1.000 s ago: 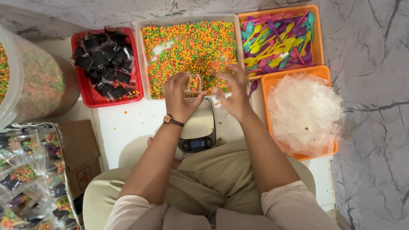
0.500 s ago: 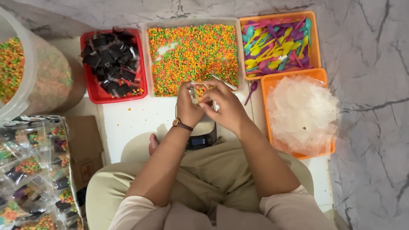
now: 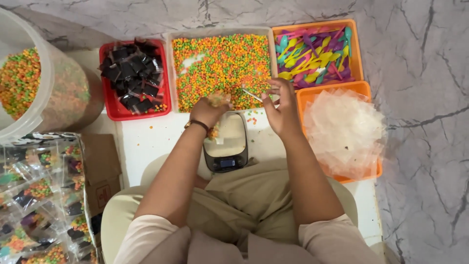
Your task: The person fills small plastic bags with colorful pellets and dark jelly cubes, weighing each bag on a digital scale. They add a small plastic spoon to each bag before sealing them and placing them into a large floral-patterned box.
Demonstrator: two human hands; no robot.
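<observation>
Now left hand [image 3: 209, 110] is pinching a small filled bag [image 3: 217, 99] over the scale [image 3: 225, 142] beneath it; right hand [image 3: 279, 110] is hovering apart, fingers loose.

Left hand [image 3: 209, 108] hides its small packet; big tub [image 3: 44, 93] cut off

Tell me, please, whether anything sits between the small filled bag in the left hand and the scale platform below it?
Nothing visible does. The left hand holds the small bag of coloured beads just above the far edge of the digital scale, whose pale platform shows bare. The right hand is off to the side, clear of the scale.
</observation>
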